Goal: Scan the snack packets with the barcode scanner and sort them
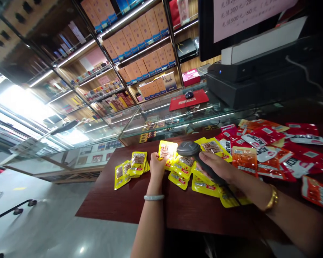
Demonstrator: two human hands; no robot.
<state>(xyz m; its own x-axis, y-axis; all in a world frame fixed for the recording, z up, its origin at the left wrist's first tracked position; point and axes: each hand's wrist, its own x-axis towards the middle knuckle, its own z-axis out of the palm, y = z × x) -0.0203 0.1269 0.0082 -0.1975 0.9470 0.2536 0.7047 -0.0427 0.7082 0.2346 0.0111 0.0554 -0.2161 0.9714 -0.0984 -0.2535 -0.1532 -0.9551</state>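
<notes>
My left hand is closed on the edge of a yellow snack packet, held up a little over the brown table. In my right hand is a dark handheld barcode scanner, its head close to that packet's right side. Beneath the scanner lie several more yellow packets, partly hidden by it and by my hand. To the left of my left hand sits a small overlapping group of yellow packets.
Red and white packets and orange packets are heaped at the right. Behind the table runs a glass display counter with a mouse on a red mat. A dark monitor stands at upper right.
</notes>
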